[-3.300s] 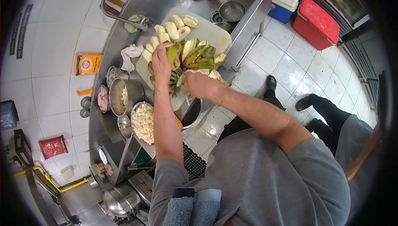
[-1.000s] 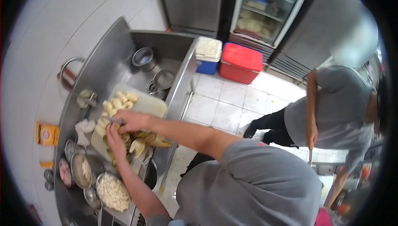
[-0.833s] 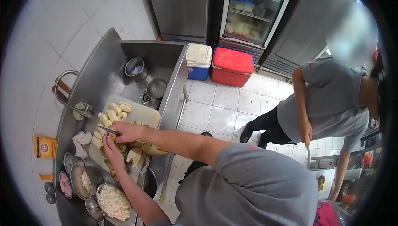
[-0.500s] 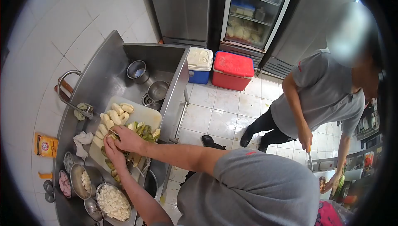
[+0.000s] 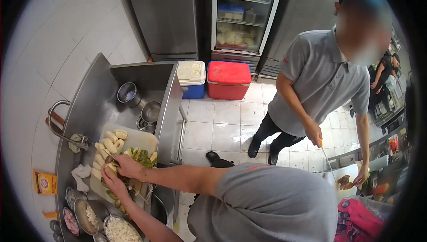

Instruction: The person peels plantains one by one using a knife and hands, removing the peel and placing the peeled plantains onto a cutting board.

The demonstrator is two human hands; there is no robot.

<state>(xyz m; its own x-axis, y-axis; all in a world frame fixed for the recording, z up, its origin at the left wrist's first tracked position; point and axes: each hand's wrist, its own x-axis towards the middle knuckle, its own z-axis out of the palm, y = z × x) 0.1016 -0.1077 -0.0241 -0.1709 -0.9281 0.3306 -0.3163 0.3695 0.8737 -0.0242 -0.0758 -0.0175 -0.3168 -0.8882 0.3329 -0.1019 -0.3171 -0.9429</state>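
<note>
- Our right hand (image 5: 129, 167) is closed round a knife (image 5: 108, 153), its blade reaching out past the fingers toward the peeled plantains
- Our left hand (image 5: 114, 184) has its fingers curled about a plantain (image 5: 112, 168), just beside the right hand (how much peel is left on it we cannot tell)
- Both hands are over the board (image 5: 149, 140), where peeled plantains (image 5: 109, 144) lie in a cluster beyond our grip and green peels (image 5: 144, 156) lie to the right
- Beside the board, toward the wall, we see a crumpled cloth (image 5: 80, 176) and, farther up, the faucet (image 5: 54, 124)
- Near our left forearm stand a pot (image 5: 81, 211) and a bowl of pale chopped pieces (image 5: 122, 229)
- Past the board, two small pots (image 5: 128, 93) sit in the sink (image 5: 100, 97)
- Well apart from us, a co-worker (image 5: 318, 80) holds an orange-handled knife (image 5: 328, 160)
</note>
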